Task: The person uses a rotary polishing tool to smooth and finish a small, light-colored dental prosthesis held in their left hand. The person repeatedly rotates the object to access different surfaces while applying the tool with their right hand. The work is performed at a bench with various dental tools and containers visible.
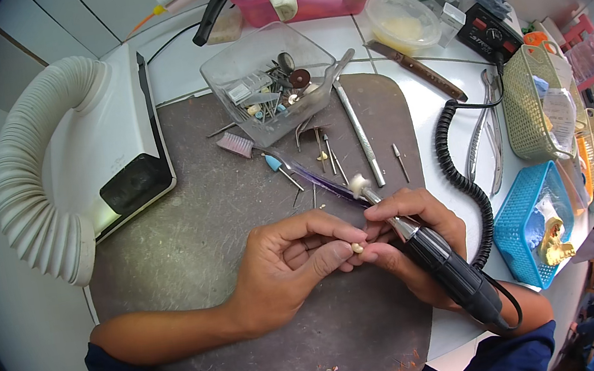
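Observation:
My left hand [282,267] pinches a small cream, tooth-like piece [357,248] between thumb and fingertips, above the grey-brown mat [196,275]. My right hand [430,216] is wrapped round a black and silver rotary handpiece [449,270], which slants up and to the left. A whitish polishing tip [359,183] is fitted at its far end, apart from the cream piece. The fingertips of both hands meet beside that piece, and whether the right fingers touch it is hard to see. Just beyond lies a toothbrush [236,145] with a purple handle, partly behind the handpiece tip.
Several burs [335,157] and a metal tool [359,131] lie beyond my hands. A clear tub [223,93] holds more bits. At left stands a white unit with a ribbed hose [27,185]. A coiled black cord [451,156] and a blue basket [514,231] are at right.

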`<state>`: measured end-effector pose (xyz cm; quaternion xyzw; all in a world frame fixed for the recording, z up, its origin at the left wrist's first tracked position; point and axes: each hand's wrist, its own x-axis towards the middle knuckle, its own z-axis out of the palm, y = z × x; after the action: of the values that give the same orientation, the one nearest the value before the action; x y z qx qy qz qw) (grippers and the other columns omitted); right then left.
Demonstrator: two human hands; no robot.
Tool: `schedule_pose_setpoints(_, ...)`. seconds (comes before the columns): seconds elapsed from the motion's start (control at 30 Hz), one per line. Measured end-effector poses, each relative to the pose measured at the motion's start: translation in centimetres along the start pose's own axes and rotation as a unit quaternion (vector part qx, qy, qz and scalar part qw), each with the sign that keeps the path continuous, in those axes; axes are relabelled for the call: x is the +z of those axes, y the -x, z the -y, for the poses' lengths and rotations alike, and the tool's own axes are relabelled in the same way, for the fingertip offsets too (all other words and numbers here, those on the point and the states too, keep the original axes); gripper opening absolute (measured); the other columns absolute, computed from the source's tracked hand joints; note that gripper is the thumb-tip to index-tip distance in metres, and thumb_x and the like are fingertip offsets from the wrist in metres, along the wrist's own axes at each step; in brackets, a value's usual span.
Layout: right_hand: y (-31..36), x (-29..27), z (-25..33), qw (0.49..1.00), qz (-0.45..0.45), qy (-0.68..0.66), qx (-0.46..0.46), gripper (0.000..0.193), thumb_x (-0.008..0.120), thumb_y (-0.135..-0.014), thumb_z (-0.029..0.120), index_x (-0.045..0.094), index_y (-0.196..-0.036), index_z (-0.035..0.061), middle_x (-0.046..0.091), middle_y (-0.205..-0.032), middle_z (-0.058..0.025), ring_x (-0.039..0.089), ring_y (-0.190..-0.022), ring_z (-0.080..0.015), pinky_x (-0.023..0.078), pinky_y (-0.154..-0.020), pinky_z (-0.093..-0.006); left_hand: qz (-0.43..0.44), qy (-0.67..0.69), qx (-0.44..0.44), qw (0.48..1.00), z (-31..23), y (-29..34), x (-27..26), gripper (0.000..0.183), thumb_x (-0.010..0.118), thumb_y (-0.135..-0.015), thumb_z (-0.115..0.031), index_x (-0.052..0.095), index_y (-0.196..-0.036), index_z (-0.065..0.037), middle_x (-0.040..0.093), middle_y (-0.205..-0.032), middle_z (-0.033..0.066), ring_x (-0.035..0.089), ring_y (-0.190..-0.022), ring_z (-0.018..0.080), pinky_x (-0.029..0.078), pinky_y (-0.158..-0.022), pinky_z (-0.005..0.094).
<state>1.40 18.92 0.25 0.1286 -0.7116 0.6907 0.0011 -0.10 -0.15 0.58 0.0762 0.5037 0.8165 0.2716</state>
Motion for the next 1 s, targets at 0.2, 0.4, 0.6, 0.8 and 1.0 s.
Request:
schedule_pose_setpoints(0.2,-0.03,0.00,0.08,1.000,0.002,-0.014,-0.004,0.034,0.074,-0.076,0.001,0.060,-0.106,-0.0008,0.062,-0.093,-0.0102,0.065,-0.082,-0.0150,0.054,-0.068,-0.0244,0.009,-0.009,0.006,1.000,0.13,-0.05,-0.15,0.012,0.057,-0.088,0.003,0.057,-0.100,0.004,0.058,-0.099,0.0135,0.061,-0.087,0.0153,0.051,-0.076,0.0263)
schedule_pose_setpoints(0.4,-0.21,-0.21,0.15,0.999,0.018,0.024,-0.017,0.035,0.076,-0.074,0.003,0.061,-0.106,-0.0009,0.063,-0.092,-0.0105,0.065,-0.081,-0.0145,0.054,-0.067,-0.0239,0.008,-0.007,-0.007,1.000,-0.30,0.06,0.19,0.016,0.059,-0.087,0.001,0.061,-0.103,0.005,0.058,-0.100,0.0131,0.061,-0.089,0.0153,0.050,-0.078,0.0259)
schedule_pose_setpoints(0.6,-0.10,0.05,0.25,1.000,0.009,0.008,-0.013,0.038,0.077,-0.074,0.007,0.060,-0.107,-0.0002,0.063,-0.089,-0.0103,0.065,-0.080,-0.0138,0.054,-0.067,-0.0244,0.054,-0.034,0.010,0.998,-0.30,-0.14,-0.32,0.016,0.060,-0.088,-0.002,0.062,-0.102,0.006,0.059,-0.101,0.0129,0.060,-0.090,0.0161,0.048,-0.082,0.0278)
schedule_pose_setpoints(0.8,0.25,0.37,0.54,1.000,-0.024,0.014,0.011,0.036,0.075,-0.077,0.006,0.059,-0.108,0.0010,0.063,-0.087,-0.0087,0.063,-0.079,-0.0115,0.052,-0.069,-0.0233,0.016,0.035,-0.053,0.998,-0.39,0.01,-0.30,0.016,0.057,-0.090,-0.002,0.059,-0.102,0.007,0.061,-0.096,0.0127,0.060,-0.089,0.0154,0.050,-0.082,0.0281)
schedule_pose_setpoints(1.0,0.56,0.42,0.36,0.999,-0.040,0.020,0.023,0.029,0.070,-0.081,0.003,0.058,-0.107,0.0015,0.064,-0.085,-0.0072,0.061,-0.078,-0.0100,0.049,-0.070,-0.0218,0.008,0.063,-0.015,0.998,0.23,0.15,-0.47,0.013,0.056,-0.091,-0.004,0.056,-0.101,0.004,0.060,-0.096,0.0107,0.060,-0.088,0.0153,0.050,-0.080,0.0272)
